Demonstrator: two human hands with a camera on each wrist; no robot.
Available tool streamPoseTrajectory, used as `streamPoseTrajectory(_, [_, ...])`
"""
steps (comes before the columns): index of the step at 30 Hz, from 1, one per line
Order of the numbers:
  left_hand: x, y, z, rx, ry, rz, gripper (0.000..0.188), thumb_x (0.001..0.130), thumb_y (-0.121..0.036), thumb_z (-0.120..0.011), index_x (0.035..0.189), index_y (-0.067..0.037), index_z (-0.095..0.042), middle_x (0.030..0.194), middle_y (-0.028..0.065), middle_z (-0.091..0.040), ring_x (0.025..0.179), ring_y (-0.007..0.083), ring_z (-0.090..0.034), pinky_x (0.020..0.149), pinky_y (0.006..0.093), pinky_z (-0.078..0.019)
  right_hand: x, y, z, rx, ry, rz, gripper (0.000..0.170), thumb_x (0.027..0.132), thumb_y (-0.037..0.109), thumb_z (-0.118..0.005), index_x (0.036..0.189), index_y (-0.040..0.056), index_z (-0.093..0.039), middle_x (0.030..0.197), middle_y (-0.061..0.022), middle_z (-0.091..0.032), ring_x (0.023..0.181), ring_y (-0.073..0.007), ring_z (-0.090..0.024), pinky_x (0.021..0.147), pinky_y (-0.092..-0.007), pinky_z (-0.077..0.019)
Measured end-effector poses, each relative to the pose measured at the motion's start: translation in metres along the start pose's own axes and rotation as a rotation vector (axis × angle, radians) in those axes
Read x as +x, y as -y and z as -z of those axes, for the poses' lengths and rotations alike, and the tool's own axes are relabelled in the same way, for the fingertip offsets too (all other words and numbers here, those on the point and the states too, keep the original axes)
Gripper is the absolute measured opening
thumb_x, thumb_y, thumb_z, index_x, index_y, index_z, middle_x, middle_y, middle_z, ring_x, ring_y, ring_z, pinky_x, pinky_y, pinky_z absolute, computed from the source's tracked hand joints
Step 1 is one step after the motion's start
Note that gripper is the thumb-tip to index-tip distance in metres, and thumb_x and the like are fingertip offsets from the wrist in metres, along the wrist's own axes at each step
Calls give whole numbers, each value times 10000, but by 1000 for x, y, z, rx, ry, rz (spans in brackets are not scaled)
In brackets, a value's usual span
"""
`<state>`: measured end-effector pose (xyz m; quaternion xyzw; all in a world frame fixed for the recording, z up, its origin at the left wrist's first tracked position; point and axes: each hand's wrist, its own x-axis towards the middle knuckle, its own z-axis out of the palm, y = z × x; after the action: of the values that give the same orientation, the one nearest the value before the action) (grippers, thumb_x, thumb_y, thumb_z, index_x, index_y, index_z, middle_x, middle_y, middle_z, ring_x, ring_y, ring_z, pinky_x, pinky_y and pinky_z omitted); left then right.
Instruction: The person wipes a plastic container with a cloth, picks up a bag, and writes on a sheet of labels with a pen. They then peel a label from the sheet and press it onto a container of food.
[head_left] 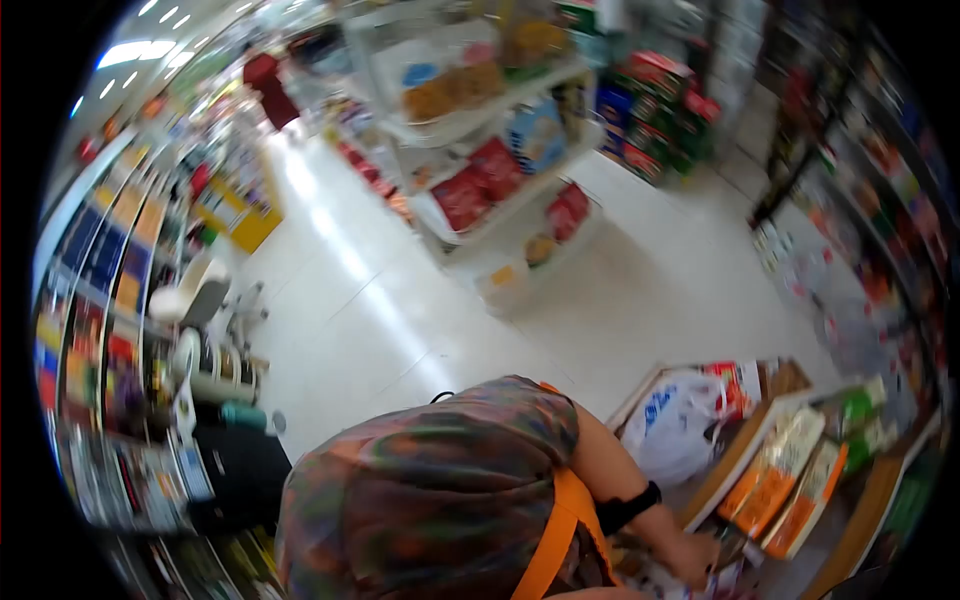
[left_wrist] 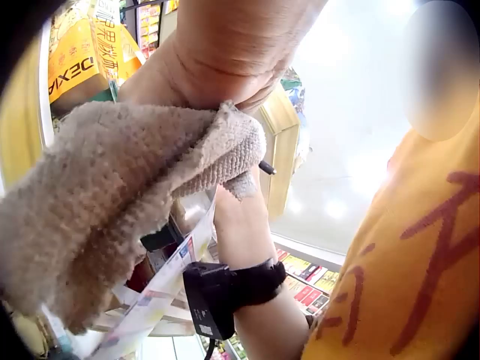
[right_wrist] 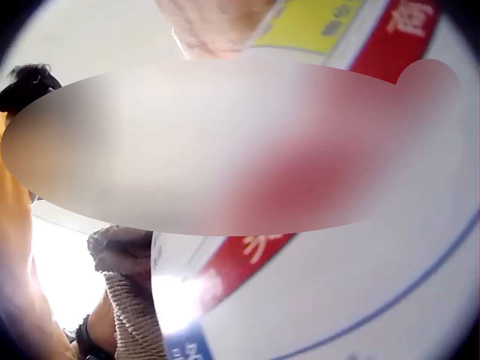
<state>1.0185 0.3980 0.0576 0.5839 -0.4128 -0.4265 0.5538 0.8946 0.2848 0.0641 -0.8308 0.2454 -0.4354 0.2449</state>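
Observation:
My left hand [left_wrist: 217, 64] grips a greyish-beige ribbed cleaning cloth [left_wrist: 112, 187], which hangs below it and hides most of its fingers in the left wrist view. In the head view the left hand [head_left: 697, 560] reaches low beside orange-and-white packages [head_left: 775, 470]. My right hand [right_wrist: 217, 26] holds a white printed card [right_wrist: 397, 262] with a red band and a yellow patch; the card fills much of the right wrist view, and the fingers are hidden. Close to the card is the cloth [right_wrist: 131, 300]. The right forearm [left_wrist: 251, 225] wears a black strap with a camera.
Wooden-edged display bins [head_left: 735, 455] stand at the right, one holding a white plastic bag [head_left: 670, 425]. A white tiered snack rack [head_left: 490, 190] stands ahead on the pale floor. Stocked shelves [head_left: 110, 300] and a white chair [head_left: 190, 295] line the left. A person in red [head_left: 270, 85] is farther back.

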Motion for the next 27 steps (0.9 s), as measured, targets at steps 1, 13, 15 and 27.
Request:
streamPoseTrajectory(1, [11, 22, -10, 29, -92, -242, 224, 670, -225, -665, 669, -3, -639, 578, 157, -607, 471, 195, -516, 453, 382, -427, -10, -26, 1, 9, 20, 57, 497, 840, 225, -611, 1252, 4, -446, 1184, -177, -443, 917, -274, -574, 722, -377, -510])
streamPoseTrajectory(13, [26, -15, 30, -190, 333, 345, 360, 864, -287, -616, 857, 64, -695, 656, 119, -657, 556, 125, -569, 536, 280, -452, 19, 45, 5, 787, -321, -727, 117, 875, 87, -551, 981, 40, -536, 565, -15, -425, 489, -90, -387, 446, -243, -343])
streamPoseTrajectory(15, [27, -23, 36, -259, 359, 412, 324, 866, -250, -628, 838, 65, -701, 685, 89, -670, 571, 97, -564, 538, 260, -450, 22, 54, 1, 706, -334, -747, 88, 889, 104, -547, 956, 49, -529, 565, -14, -423, 479, -91, -379, 446, -241, -340])
streamPoseTrajectory(27, [29, -12, 34, -198, 428, 377, 300, 878, -244, -649, 790, 38, -701, 694, 44, -659, 595, 69, -556, 545, 218, -432, 15, 56, -7, 413, -255, -680, 99, 890, 67, -579, 970, 49, -523, 592, 11, -520, 530, -39, -421, 499, -207, -313])
